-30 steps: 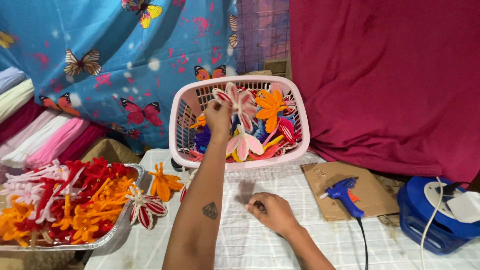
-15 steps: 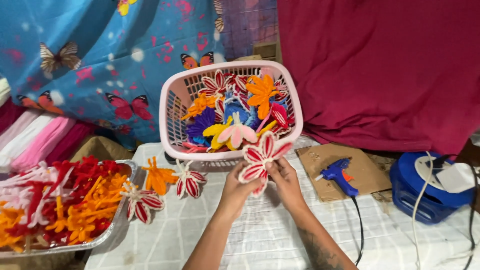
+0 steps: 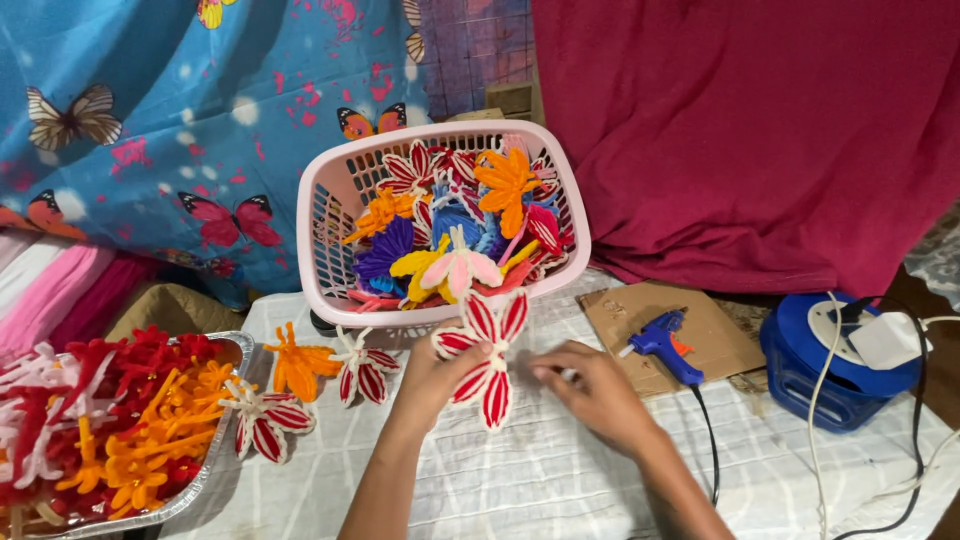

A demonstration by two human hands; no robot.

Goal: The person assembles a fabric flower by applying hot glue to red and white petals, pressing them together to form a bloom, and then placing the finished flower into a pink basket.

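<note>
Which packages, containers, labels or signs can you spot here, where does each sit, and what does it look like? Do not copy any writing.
Pink plastic basket: back centre, slotted, rectangular, full of fuzzy flowers.
Foil tray: front left, silver, rectangular, holding red, orange and white pieces.
Cardboard piece: right of centre, flat, brown, faint marks, glue gun on it.
Blue round cable reel: far right, white plug on top.

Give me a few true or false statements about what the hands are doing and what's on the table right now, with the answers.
1. The left hand holds a red and white flower. True.
2. The right hand grips the blue glue gun. False: the gun lies apart on a piece of cardboard.
3. The pink basket holds many coloured flowers. True.
4. The foil tray sits on the right side of the table. False: it is at the left edge.
5. An orange flower lies on the white cloth. True.
</note>
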